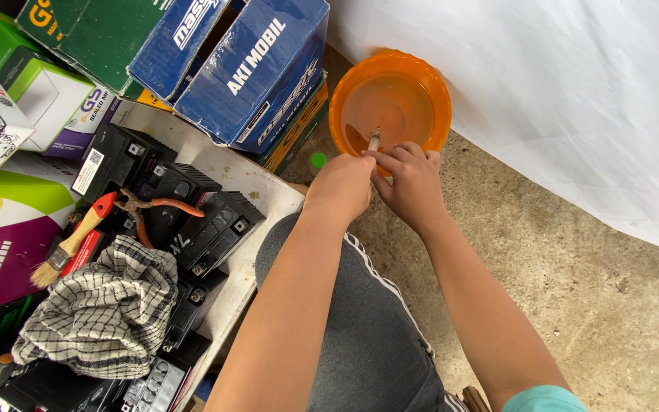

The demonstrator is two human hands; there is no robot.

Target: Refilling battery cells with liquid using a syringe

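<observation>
Far to the left of your grip, a paintbrush (70, 246) with a red-and-wood handle lies across black batteries (192, 221), beside orange-handled pliers (154, 207) and above a crumpled checked cloth (104, 309); green and blue cartons (257, 65) are stacked behind them on the white bench (257, 183). Nearer, just left of your hands, a small green cap (318, 160) sits on the concrete floor (573, 275). Your left hand (341, 187) is curled closed beside your right hand (409, 183), the two touching, and together they pinch a thin pale tube (374, 140) that rises from your fingertips over the near rim of the orange basin (390, 103). Which fingers actually clamp the tube cannot be told. The basin holds clear liquid and stands against the white sheet (558, 91) to the right.
</observation>
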